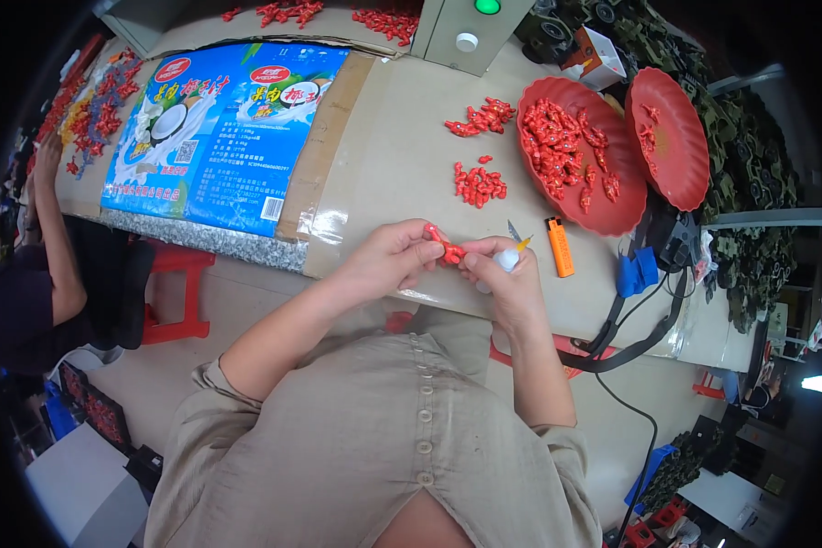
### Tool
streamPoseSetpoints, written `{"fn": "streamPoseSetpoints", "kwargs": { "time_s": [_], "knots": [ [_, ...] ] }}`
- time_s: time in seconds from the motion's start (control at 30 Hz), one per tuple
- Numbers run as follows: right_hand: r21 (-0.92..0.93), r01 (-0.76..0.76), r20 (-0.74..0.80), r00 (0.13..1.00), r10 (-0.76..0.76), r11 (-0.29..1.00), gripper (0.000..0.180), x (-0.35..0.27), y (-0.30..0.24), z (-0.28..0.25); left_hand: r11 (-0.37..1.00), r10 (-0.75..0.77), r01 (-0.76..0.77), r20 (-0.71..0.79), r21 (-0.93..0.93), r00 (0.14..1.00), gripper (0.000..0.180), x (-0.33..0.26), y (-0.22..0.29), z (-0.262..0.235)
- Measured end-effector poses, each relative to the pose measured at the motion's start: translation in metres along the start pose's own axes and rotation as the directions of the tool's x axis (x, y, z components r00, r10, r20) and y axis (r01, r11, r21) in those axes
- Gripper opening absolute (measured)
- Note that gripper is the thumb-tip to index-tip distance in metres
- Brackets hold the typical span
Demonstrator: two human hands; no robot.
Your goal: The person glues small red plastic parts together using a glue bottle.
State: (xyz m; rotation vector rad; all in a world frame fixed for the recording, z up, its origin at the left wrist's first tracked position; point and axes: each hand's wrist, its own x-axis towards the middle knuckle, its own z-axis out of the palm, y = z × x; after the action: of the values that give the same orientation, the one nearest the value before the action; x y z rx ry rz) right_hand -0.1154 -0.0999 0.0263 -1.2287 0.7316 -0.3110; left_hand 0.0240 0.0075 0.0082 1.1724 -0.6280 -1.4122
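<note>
Over the table's near edge, my left hand (395, 263) pinches a small glossy red plastic figure (447, 252) between thumb and fingertips. My right hand (513, 283) meets it from the other side, its fingertips closed on the same figure. Tucked in the right hand's curled fingers is a small white plastic bottle (506, 260) with a yellow tip, mostly covered by the hand. A thin pointed metal blade (514, 232) shows just beyond it. To the right lies an orange lighter (560, 247). Ahead are two loose piles of red pieces, a nearer pile (479, 185) and a farther pile (480, 117).
A red scalloped bowl (603, 217) of red pieces stands at the right, beside a second red bowl (680, 173) with a few. A blue printed cardboard sheet (219, 137) covers the table's left. Black straps (653, 338) hang over the right edge. Another person's arm (53, 233) is far left.
</note>
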Motion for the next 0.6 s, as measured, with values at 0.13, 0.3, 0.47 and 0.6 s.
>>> {"fn": "streamPoseSetpoints", "kwargs": {
  "time_s": [0.13, 0.3, 0.47, 0.6],
  "knots": [
    [-0.036, 0.089, -0.035, 0.995, -0.091, 0.995, 0.009, -0.003, 0.003, 0.005, 0.995, -0.056, 0.059, 0.038, -0.081, 0.998, 0.014, 0.002, 0.002, -0.004],
    [-0.043, 0.1, -0.055, 0.993, -0.102, 0.994, 0.01, -0.003, 0.004, 0.005, 0.995, -0.055, 0.057, 0.023, -0.087, 0.998, 0.014, 0.003, 0.002, -0.003],
    [-0.014, 0.173, -0.148, 0.974, -0.173, 0.985, 0.01, -0.001, 0.016, 0.001, 0.989, -0.027, 0.03, 0.022, -0.145, 0.999, 0.014, 0.007, 0.009, -0.007],
    [-0.037, 0.21, -0.11, 0.971, -0.213, 0.977, 0.008, -0.002, 0.021, -0.001, 0.987, 0.162, -0.155, -0.188, 0.05, 0.969, 0.012, 0.03, 0.033, -0.029]
  ]
}}
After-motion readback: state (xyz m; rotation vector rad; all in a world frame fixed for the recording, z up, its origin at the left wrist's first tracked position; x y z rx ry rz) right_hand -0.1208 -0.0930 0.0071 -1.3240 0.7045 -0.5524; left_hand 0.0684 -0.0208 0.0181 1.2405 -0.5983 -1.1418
